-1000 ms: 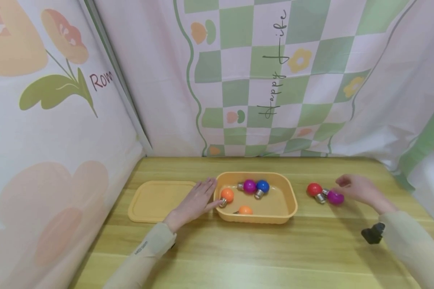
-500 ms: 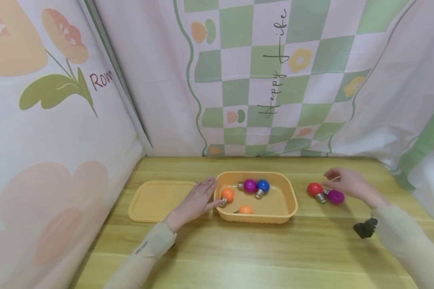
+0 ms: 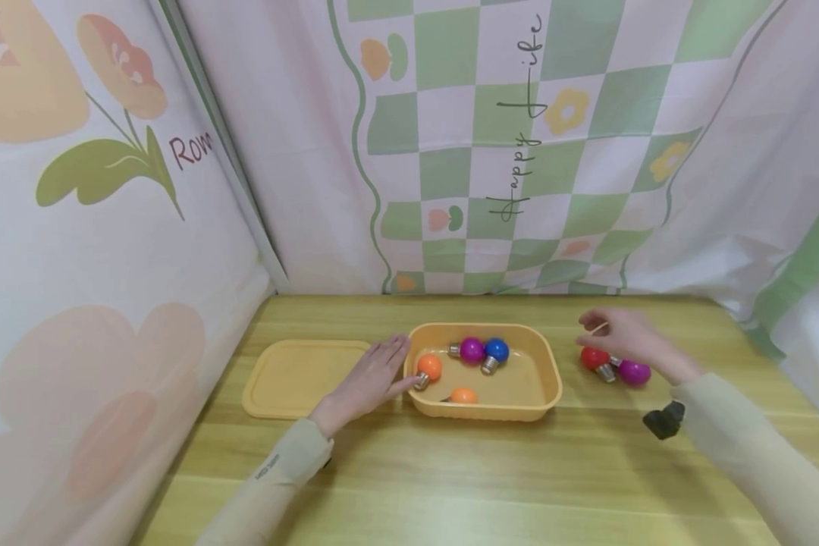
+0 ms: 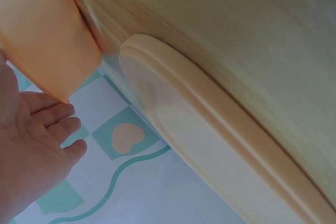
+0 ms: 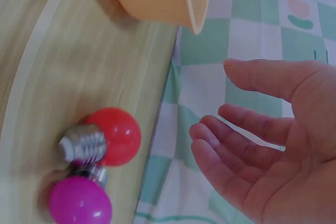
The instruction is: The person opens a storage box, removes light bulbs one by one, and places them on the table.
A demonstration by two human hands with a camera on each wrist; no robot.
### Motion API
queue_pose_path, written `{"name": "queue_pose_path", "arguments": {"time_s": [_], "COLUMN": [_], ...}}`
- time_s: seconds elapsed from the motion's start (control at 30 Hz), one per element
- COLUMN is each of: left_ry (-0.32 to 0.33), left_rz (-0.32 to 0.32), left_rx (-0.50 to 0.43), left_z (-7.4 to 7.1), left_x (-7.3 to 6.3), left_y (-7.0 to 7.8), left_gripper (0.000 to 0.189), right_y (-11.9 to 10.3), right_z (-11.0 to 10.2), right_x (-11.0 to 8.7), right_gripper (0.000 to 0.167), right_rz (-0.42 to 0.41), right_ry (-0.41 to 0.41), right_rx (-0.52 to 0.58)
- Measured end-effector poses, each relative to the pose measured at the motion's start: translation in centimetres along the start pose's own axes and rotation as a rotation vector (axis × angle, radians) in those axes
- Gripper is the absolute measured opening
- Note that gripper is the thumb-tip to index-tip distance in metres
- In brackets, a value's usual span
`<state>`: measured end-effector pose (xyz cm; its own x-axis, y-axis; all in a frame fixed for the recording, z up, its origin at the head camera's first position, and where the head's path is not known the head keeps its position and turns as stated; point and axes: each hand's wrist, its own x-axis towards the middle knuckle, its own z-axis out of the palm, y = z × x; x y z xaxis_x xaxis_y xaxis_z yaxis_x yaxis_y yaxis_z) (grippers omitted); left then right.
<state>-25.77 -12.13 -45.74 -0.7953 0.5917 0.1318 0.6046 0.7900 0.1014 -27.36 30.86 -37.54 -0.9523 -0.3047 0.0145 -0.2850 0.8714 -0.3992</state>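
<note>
An orange-yellow plastic box [image 3: 519, 413] stands on the table, holding two orange bulbs [image 3: 463, 397], a purple bulb [image 3: 472, 350] and a blue bulb [image 3: 497, 349]. At its left end my left hand [image 3: 365, 383] touches the rim, fingers straight, thumb over the near-left corner. To the right of the box lie a red bulb [image 5: 118, 136] and a second purple bulb [image 5: 80, 201], their metal bases close together. Above them hovers my right hand [image 3: 624, 337], loosely bent fingers and thumb apart. Nothing is between them in the right wrist view.
The flat matching lid [image 3: 300, 379] lies left of the box, partly beneath my left hand in the head view. Patterned cloth [image 3: 478, 152] hangs behind the wooden table [image 3: 450, 478], and a flowered cloth [image 3: 109, 265] closes off the left side.
My right hand has moved left, from over the loose purple bulb to above the red one. Both loose bulbs stay where they were. The left hand has not moved.
</note>
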Motion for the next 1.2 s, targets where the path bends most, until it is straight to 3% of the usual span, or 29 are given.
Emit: {"name": "queue_pose_path", "arguments": {"time_s": [0.5,1.2], "left_ry": [0.0,0.003], "left_rz": [-0.007,0.001], "left_rx": [-0.013,-0.028], "left_z": [0.0,0.0], "left_x": [0.0,0.1], "left_y": [0.0,-0.1], "left_gripper": [0.077,0.077], "right_y": [-3.0,-5.9], "right_z": [1.2,4.2], "right_x": [1.7,4.0], "right_gripper": [0.041,0.034], "right_rz": [-0.052,-0.205], "right_ry": [-0.013,-0.027], "right_rx": [0.019,0.046]}}
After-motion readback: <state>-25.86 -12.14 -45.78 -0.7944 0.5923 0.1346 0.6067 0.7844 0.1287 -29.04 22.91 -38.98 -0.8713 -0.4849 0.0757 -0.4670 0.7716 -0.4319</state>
